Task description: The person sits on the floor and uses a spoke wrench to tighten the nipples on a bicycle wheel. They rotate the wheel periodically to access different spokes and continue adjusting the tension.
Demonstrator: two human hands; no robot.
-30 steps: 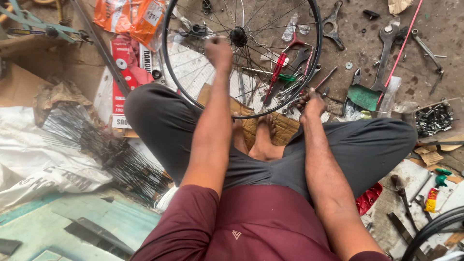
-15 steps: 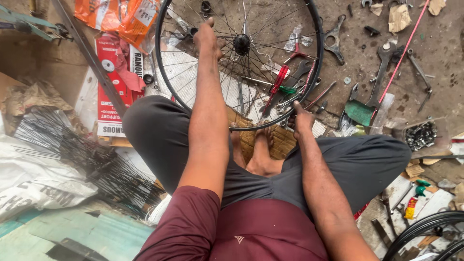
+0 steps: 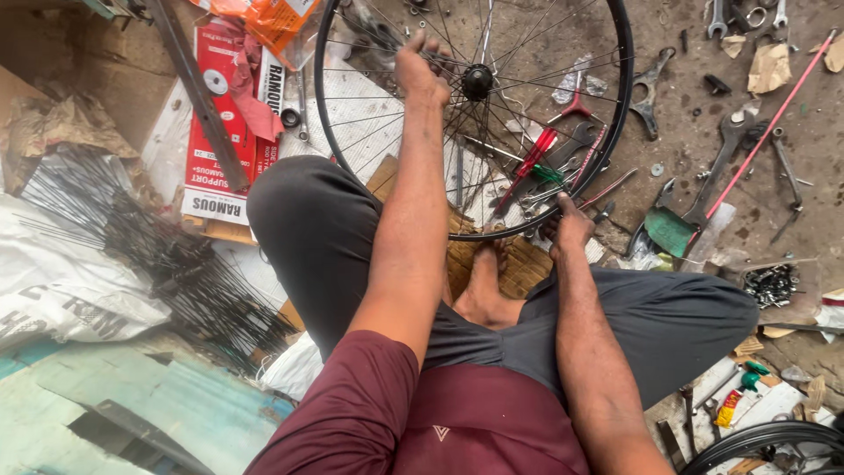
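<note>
A black bicycle wheel rim point(image 3: 622, 114) with thin metal spokes stands in front of my crossed legs. Its dark hub point(image 3: 477, 82) sits in the middle. My left hand point(image 3: 419, 70) reaches into the spokes just left of the hub, fingers pinched around a spoke. My right hand point(image 3: 570, 227) grips the rim's near lower edge. A bare foot point(image 3: 482, 286) rests under the wheel on a woven mat point(image 3: 519, 264).
A heap of loose black spokes point(image 3: 167, 264) lies to the left. Red and white cardboard boxes point(image 3: 220, 114) sit at upper left. Wrenches point(image 3: 649, 92), a red-handled tool point(image 3: 536, 158) and a pink rod point(image 3: 765, 132) litter the dirty floor at right. Small metal parts point(image 3: 769, 286) fill a tray.
The view has drawn nearer to the wheel. My left hand has shifted slightly along the spokes near the hub. My right hand stays on the rim's lower edge.
</note>
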